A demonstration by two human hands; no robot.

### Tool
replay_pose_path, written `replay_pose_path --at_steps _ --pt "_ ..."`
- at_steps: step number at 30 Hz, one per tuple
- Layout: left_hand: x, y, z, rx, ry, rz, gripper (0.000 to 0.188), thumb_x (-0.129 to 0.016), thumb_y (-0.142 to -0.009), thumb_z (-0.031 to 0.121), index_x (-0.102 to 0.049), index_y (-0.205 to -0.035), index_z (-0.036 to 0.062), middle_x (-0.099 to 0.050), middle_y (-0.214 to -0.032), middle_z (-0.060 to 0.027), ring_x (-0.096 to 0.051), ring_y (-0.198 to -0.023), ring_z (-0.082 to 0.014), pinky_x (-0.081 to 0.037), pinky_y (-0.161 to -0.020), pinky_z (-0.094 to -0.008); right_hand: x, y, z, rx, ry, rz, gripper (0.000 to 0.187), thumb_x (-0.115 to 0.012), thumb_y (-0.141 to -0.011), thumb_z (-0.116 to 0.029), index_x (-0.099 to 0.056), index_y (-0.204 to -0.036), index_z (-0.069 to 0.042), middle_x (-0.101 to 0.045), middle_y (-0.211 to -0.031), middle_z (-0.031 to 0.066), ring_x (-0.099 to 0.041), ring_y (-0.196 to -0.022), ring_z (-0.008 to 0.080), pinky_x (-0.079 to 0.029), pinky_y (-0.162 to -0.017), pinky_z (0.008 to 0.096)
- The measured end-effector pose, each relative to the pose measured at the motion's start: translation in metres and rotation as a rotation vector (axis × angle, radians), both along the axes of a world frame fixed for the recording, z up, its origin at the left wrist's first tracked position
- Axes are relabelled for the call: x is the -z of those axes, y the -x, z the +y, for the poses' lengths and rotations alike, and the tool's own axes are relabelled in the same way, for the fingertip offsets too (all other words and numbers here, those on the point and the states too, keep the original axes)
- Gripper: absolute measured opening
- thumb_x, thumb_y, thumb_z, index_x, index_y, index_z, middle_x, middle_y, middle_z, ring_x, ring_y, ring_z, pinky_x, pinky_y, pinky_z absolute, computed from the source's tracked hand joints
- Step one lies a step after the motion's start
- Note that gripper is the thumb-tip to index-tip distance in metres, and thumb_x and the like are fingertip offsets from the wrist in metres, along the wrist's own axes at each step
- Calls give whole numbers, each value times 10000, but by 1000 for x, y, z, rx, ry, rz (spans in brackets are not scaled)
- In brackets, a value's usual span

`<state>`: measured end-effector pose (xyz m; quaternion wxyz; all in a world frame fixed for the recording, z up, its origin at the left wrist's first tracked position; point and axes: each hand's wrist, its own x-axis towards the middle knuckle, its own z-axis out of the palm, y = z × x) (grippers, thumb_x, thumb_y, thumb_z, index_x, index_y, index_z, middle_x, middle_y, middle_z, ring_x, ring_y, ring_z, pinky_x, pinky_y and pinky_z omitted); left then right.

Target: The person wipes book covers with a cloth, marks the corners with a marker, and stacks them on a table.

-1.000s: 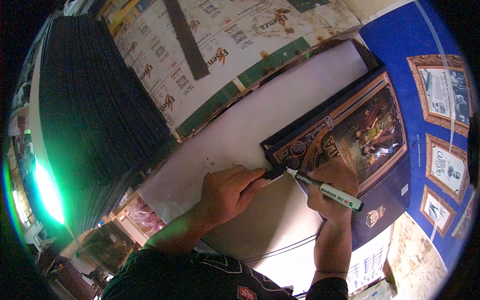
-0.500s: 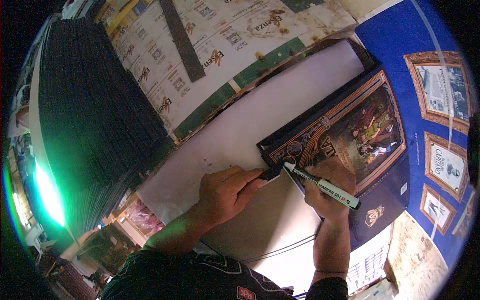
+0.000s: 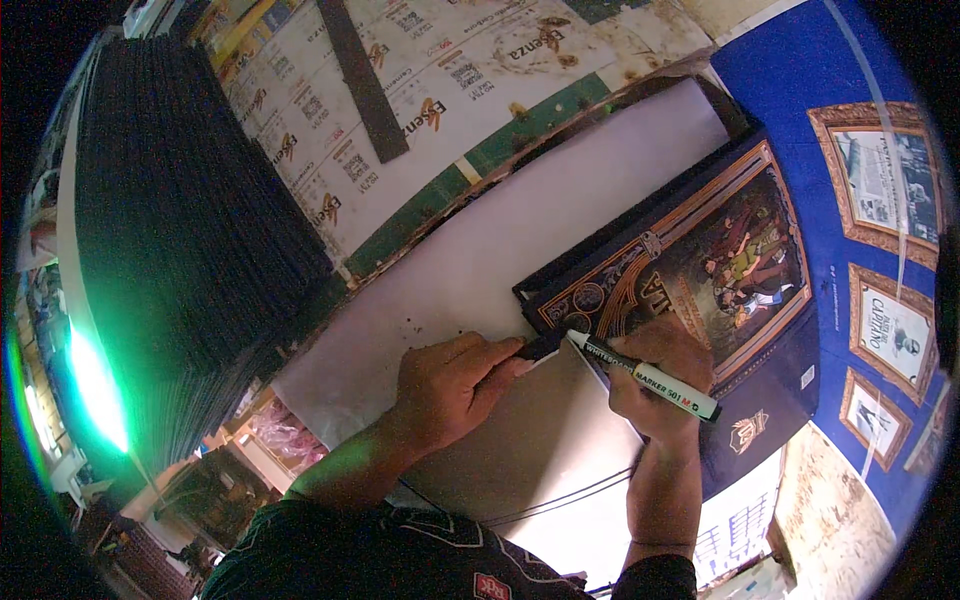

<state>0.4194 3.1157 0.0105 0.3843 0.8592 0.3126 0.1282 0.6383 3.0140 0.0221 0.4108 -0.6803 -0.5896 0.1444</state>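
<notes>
A dark printed box or folded board [image 3: 762,372] with gold ornament and illustrated figures lies slantwise in front of me. My right hand [image 3: 660,380] grips a white-barrelled marker [image 3: 672,391] with a dark end. Its tip meets a narrow dark strip [image 3: 543,346] at the box's left corner. Thumb and forefinger of my left hand [image 3: 455,388] pinch the strip's left end. Whether the strip is part of the box, I cannot tell.
A pale sheet-covered surface [image 3: 600,190] lies under the box. Beyond it is a printed white cardboard sheet [image 3: 470,50] with a dark strip [image 3: 365,85] on it. A tall stack of dark sheets [image 3: 180,220] stands left. Blue panel with framed pictures [image 3: 790,100] is at right.
The marker's tip has shifted very slightly along the dark strip, and its barrel has turned a little in my right hand. My left hand stays nearly in place.
</notes>
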Motion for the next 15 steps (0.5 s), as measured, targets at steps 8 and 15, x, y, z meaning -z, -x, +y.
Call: replay_pose_path --at_steps 8,15 --pt "-4 0 -9 -17 -116 19 220 -689 -873 247 -685 -998 65 -624 -728 -111 -639 -613 -305 -500 -539 -404 -14 -24 -43 272 -607 1026 440 -663 -904 -330 -581 -1187 -4 -629 -1132 149 -631 -996 245 -533 -795 384" --pt "-4 11 -11 -52 -36 -109 257 -640 -923 270 -697 -1031 44 -693 -903 -171 -685 -784 -323 -535 -702 -402 -131 5 -232 809 -823 471 307 -572 -967 -227 -528 -1198 -30 -586 -940 78 -510 -786 163 -441 -731 332"
